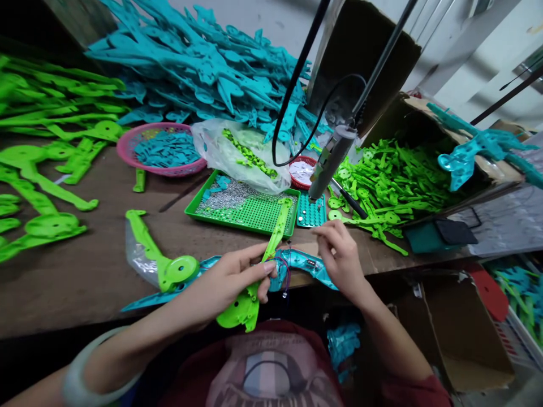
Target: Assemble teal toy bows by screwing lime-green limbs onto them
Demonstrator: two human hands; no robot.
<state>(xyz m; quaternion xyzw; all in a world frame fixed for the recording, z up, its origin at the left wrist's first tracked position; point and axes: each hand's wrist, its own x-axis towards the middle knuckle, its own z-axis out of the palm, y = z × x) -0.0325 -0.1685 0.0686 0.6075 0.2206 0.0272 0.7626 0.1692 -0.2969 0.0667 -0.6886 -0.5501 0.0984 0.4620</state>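
My left hand is closed around a bright green plastic toy part, its narrow arm pointing up and its round end hanging below my fingers. Close behind my fingertips is a teal plastic shell, with thin red and dark wires beside it. My right hand is raised over the shell's right end, thumb and fingertips pinched together; anything between them is too small to make out. Above that hand hangs a grey electric screwdriver. Another green part lies left of my left hand, over more teal plastic.
A green tray of small metal screws stands ahead, beside a small teal tray. Behind are a pink basket of teal pieces, a plastic bag and a teal heap. Green parts spill from a box at right.
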